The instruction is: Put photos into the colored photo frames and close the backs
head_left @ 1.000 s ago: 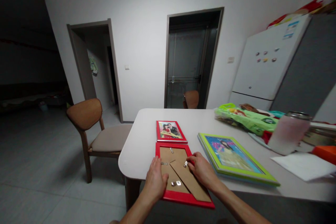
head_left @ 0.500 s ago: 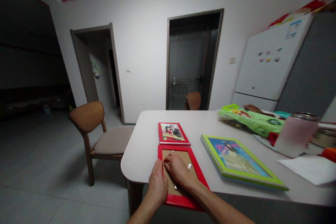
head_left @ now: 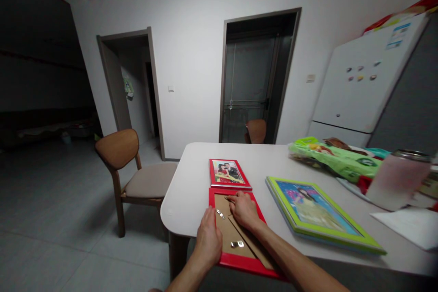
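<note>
A red photo frame lies face down at the table's near edge, its brown backing board facing up. My left hand grips the left side of this frame, fingers close together along the rim. At the top of the backing, my right hand is closed, fingertips pinching at a small metal clip that they partly cover. One metal clip shows by the left rim, and more metal pieces lie lower on the board. A support strip runs slantwise under my right wrist.
Just beyond lies a smaller-looking red frame with a couple's photo. To the right are stacked green frames, a green package, a pinkish jar and white paper. A wooden chair stands left of the table.
My right hand has moved from the backing's left side up and right to its top. The clip by the left rim is now uncovered. My left hand stays on the rim.
</note>
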A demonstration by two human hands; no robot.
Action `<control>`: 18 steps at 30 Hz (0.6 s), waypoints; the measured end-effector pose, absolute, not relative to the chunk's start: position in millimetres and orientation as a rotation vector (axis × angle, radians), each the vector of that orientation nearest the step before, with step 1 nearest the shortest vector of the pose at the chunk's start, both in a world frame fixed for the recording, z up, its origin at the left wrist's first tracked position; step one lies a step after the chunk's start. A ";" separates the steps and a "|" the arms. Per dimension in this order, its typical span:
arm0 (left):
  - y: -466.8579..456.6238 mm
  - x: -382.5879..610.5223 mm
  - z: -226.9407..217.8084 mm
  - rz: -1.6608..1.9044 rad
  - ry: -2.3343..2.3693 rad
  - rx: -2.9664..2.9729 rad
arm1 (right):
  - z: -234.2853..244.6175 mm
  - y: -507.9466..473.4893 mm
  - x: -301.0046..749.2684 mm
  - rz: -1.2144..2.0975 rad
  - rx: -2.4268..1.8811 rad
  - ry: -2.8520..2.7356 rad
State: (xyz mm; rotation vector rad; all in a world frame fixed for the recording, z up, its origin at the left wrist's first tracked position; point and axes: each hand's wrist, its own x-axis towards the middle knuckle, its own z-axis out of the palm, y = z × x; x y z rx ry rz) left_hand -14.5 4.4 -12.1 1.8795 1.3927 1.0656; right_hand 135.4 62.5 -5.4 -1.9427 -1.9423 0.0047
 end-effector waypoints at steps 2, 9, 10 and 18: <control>5.2 -14.5 -12.6 1.069 1.399 1.882 | -1.2 53.9 137.0 0.019 -1.921 -1.962; 9.7 -10.5 -17.7 1.054 1.420 1.871 | 12.4 -11.2 151.2 0.462 -1.425 -2.240; 10.1 -9.3 -18.4 1.048 1.423 1.874 | 11.6 -17.0 150.8 0.470 -1.412 -2.242; 11.0 -7.4 -18.2 0.969 1.458 1.910 | 10.1 -18.9 154.2 0.304 -1.612 -2.081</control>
